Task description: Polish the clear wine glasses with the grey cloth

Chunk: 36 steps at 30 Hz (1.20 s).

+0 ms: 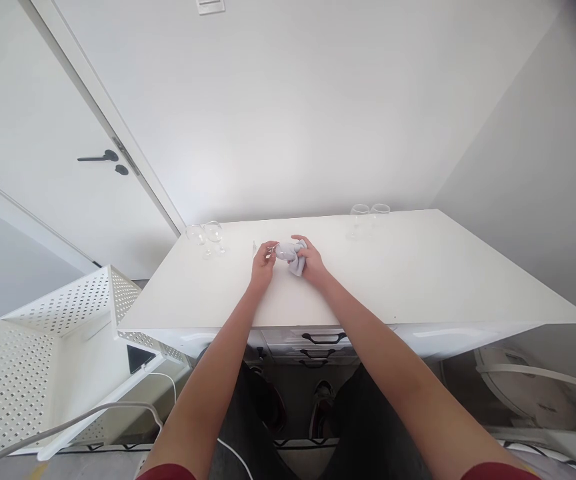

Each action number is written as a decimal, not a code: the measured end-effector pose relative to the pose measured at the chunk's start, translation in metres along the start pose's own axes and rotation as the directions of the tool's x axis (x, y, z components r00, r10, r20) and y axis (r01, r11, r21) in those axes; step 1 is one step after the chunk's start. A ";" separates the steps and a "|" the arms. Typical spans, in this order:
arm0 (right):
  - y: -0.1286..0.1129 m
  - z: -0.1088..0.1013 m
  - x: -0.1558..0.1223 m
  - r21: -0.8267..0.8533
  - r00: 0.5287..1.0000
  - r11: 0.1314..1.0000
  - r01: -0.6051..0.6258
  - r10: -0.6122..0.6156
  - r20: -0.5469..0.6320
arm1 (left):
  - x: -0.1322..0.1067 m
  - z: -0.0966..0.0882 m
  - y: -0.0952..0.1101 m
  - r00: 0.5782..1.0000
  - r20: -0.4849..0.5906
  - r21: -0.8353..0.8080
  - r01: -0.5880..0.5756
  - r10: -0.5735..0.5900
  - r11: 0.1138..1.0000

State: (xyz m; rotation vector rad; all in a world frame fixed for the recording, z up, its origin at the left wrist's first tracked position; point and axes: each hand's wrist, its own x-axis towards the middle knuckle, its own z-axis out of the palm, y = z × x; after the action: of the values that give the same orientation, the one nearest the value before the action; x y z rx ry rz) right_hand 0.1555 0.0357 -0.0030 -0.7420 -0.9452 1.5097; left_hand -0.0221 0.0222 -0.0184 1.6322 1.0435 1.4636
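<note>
A stemmed glass (283, 252) lies tilted sideways between the person's hands, just above the middle of the bench (418, 270). The left hand (264, 261) has a narrow grip about its stem; the grip of the right hand (313, 259) holds a pale grey cloth (297, 265) against the bowl's mouth. Wiping of this glass seems under way, not finished; whether cloth reaches inside cannot be told. Two clear wine glasses (213, 231) stand upright at the left end, two more goblets (360, 210) farther right; which pair is done is unclear. All four look empty. A white perforated tray (23, 383) below holds a dark flat device (138, 359).
</note>
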 end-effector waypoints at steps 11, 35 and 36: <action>-0.003 0.005 -0.005 -0.137 0.989 0.979 0.149 -0.150 0.009 | 0.001 0.002 0.000 0.992 -0.083 0.002 0.096 -0.095 0.995; -0.007 -0.012 0.003 0.080 0.892 0.955 0.285 -0.233 -0.388 | -0.002 0.001 0.007 0.974 -0.196 -0.085 0.103 -0.118 0.991; -0.007 -0.012 0.002 0.090 0.908 0.959 0.269 -0.221 -0.357 | -0.002 0.001 0.006 0.968 -0.189 -0.119 0.146 -0.166 0.982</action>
State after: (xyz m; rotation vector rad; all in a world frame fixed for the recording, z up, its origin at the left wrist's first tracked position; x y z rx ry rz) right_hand 0.1685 0.0401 -0.0021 -0.7282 -0.6361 1.1622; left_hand -0.0206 0.0183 -0.0142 1.3201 1.1568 1.5697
